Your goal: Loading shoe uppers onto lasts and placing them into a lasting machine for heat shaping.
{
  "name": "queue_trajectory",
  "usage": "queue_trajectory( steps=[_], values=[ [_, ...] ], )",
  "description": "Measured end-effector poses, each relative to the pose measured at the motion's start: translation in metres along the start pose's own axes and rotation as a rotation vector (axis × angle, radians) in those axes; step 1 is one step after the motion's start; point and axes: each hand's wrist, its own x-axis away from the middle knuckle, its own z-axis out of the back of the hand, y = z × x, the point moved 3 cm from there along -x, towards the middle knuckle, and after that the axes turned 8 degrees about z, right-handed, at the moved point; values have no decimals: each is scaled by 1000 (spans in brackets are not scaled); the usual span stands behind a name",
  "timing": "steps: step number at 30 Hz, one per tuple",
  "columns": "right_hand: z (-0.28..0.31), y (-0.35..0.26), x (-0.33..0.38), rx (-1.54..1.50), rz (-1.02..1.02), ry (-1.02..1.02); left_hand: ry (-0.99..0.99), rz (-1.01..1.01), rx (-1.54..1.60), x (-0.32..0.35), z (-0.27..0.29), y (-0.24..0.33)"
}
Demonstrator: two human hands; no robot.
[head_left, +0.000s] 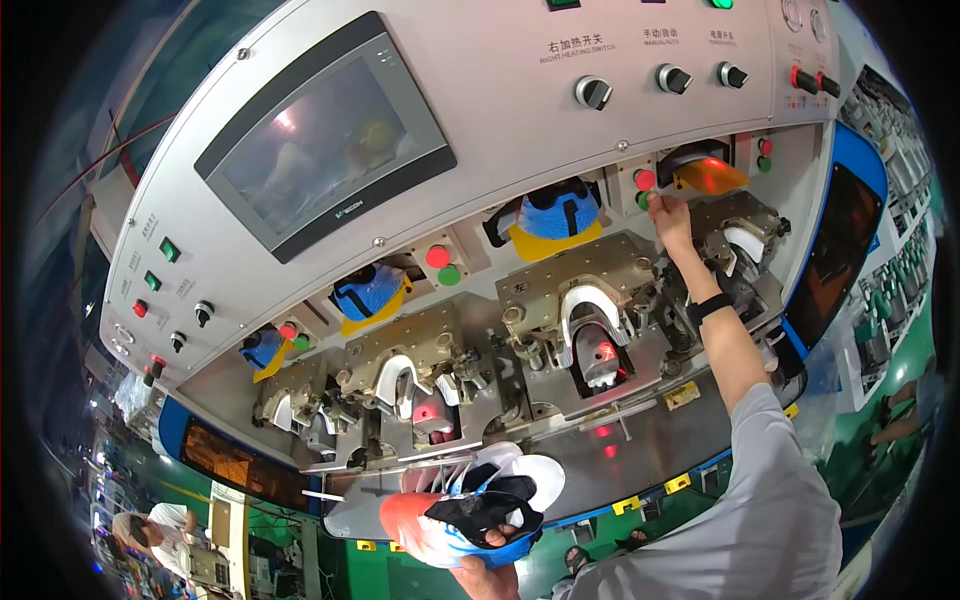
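Right hand (668,215) fingers narrow, on green button (643,200) | left hand (487,577) fingers holding shoe (470,515) below button | risk: neighbouring red button (645,180) pressed, shoe slipping.

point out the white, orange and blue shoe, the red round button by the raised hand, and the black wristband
white, orange and blue shoe (470,515), head view, on its black tongue
red round button (645,180), head view, on its face
black wristband (711,306), head view, on the strap across the right forearm
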Motion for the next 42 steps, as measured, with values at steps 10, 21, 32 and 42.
queue_trajectory(
  steps=[10,21,32,42],
  values=[
    [32,-198,142,-475,-43,-602,-143,24,48,-31,-26,13],
    [141,-324,273,-210,502,-430,-515,249,69,-34,-98,-36],
    [261,-158,43,343,551,-81,-625,303,-100,-6,-124,-118],
    [161,3,-121,489,536,-167,-326,210,-133,46,-135,-148]
  ],
)
